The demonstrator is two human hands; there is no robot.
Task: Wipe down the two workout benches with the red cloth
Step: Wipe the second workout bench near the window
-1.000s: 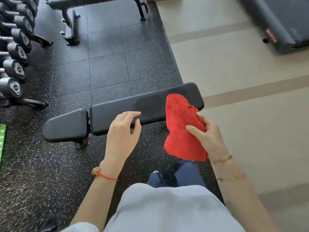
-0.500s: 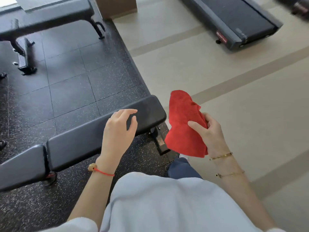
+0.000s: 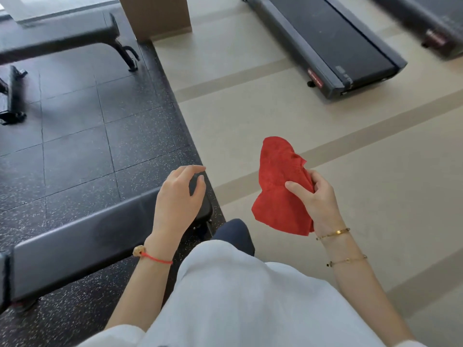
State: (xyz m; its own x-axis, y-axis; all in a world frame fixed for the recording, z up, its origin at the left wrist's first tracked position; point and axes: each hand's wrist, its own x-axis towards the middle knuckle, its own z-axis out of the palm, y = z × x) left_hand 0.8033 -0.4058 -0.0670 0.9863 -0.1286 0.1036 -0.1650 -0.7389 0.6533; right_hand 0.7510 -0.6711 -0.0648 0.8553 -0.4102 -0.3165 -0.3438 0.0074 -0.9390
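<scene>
The near black padded bench [image 3: 82, 236] runs from the lower left toward the centre. My left hand [image 3: 179, 196] hovers over its right end with fingers loosely curled and apart, holding nothing. My right hand [image 3: 317, 200] is closed on the crumpled red cloth [image 3: 278, 189], which hangs in the air over the beige floor to the right of the bench, not touching it. The second black bench [image 3: 57, 37] stands at the upper left on the dark mat.
Black speckled rubber tiles [image 3: 82, 136] cover the floor on the left, beige flooring on the right. A treadmill [image 3: 330, 43] lies at the upper right, with another [image 3: 431, 26] beyond it. A brown pillar base [image 3: 155, 16] stands at the top centre.
The view has swung right and up: the near bench slid to the lower left and the dumbbell rack left the frame. The cloth now hangs off the bench's right end.
</scene>
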